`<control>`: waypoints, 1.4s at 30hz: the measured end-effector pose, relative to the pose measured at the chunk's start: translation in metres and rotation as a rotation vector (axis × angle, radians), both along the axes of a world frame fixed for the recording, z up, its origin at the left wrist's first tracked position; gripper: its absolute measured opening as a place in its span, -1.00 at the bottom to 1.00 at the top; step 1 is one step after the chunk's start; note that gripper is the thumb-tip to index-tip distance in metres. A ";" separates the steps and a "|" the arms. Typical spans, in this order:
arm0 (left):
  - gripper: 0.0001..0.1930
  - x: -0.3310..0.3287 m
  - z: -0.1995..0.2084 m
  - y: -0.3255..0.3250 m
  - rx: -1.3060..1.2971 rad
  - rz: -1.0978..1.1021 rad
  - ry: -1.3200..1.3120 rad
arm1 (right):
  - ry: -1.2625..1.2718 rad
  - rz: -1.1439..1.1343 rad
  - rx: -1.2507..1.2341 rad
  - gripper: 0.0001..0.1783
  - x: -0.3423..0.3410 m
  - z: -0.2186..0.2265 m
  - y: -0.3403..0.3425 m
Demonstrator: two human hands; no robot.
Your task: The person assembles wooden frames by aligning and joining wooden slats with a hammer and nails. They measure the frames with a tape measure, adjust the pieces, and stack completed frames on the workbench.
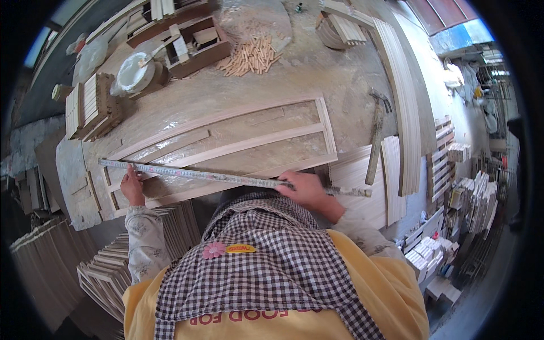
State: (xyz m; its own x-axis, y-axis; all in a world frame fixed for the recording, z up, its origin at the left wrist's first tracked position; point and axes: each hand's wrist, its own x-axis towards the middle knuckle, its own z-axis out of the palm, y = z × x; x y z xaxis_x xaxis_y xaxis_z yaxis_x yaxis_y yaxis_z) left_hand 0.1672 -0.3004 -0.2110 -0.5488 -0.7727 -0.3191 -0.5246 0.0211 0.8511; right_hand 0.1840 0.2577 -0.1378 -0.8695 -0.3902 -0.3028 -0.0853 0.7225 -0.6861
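A long, narrow wooden frame [272,136] with a lengthwise middle bar lies on the worktable in front of me. A long worn ruler [209,175], with fine marks along its pale face, crosses it at a slant from the far left corner to beyond the near right side. Close to the ruler's left end, my left hand [133,186] has its fingertips closed on it beside the frame's left end. My right hand [305,190] is wrapped round the ruler near the frame's near right part, and the ruler's darker end sticks out past it.
A hammer [375,136] lies right of the frame, beside long stacked strips [399,107]. Farther back are a heap of wooden dowels [251,56], an open wooden box [222,51] and a white bowl [135,72]. Stacked wood pieces [93,107] stand at left.
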 end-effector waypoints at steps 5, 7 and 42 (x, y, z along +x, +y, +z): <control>-0.48 0.006 -0.003 -0.007 0.090 -0.023 0.016 | 0.005 -0.167 0.150 -0.49 -0.009 0.024 0.096; -0.47 0.003 0.002 -0.002 0.079 -0.013 0.001 | 0.079 -0.212 0.196 -0.53 -0.012 0.028 0.124; -0.65 0.017 0.066 0.140 -0.968 -1.002 0.074 | 0.019 -0.234 -0.232 -0.78 -0.091 0.005 0.152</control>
State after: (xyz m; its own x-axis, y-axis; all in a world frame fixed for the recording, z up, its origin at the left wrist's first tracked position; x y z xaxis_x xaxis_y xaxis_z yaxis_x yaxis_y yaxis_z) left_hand 0.1847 -0.1604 -0.1454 -0.9846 0.0599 0.1640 0.1087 0.9453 0.3075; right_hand 0.0932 0.4098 -0.1327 -0.9482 -0.2363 -0.2122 0.0502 0.5483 -0.8348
